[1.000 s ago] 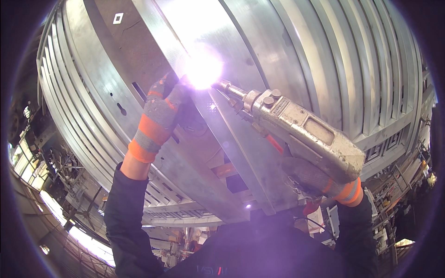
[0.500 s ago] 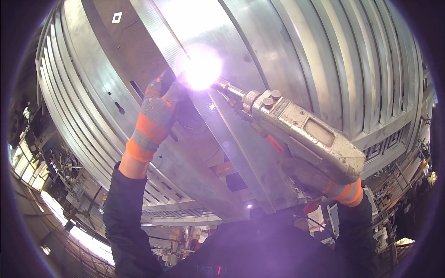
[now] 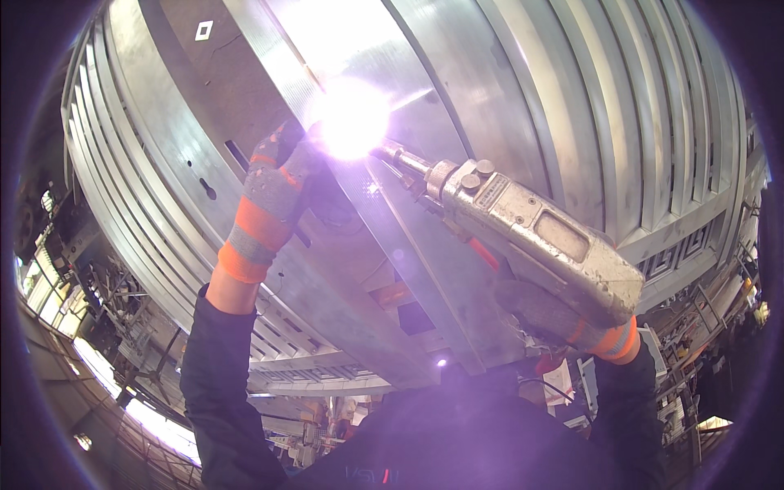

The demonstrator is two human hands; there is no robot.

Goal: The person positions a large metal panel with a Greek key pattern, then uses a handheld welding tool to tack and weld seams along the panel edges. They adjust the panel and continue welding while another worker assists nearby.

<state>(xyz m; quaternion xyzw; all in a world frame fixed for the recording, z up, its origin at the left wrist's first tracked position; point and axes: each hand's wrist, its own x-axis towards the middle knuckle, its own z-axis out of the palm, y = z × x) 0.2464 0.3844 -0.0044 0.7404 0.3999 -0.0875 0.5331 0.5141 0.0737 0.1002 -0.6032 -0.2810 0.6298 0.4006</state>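
Note:
A handheld welding gun (image 3: 535,237) with a scuffed metal body and a narrow nozzle points up and left. My right hand (image 3: 539,314), in a grey and orange glove, is closed around it from below; the gun's body hides most of the fingers. At the nozzle tip a white-violet glare covers the contact point, beside a seam (image 3: 296,61) in a bright metal panel (image 3: 400,220). My left hand (image 3: 282,180), gloved alike, lies just left of the glare at the panel's edge. Its fingers are bent and drawn together; the fingertips and anything between them vanish in the light.
Long metal slats (image 3: 563,106) run down the right side, with more slats (image 3: 122,163) at the left. A slotted plate (image 3: 175,139) lies left of my left hand. A cut-out pattern (image 3: 678,253) marks the lower right. Cluttered workshop equipment stands around the rim.
The glare, my left hand and the gun's nozzle have shifted very slightly left relative to the view. Both hands keep the same posture, and the light still burns at the seam.

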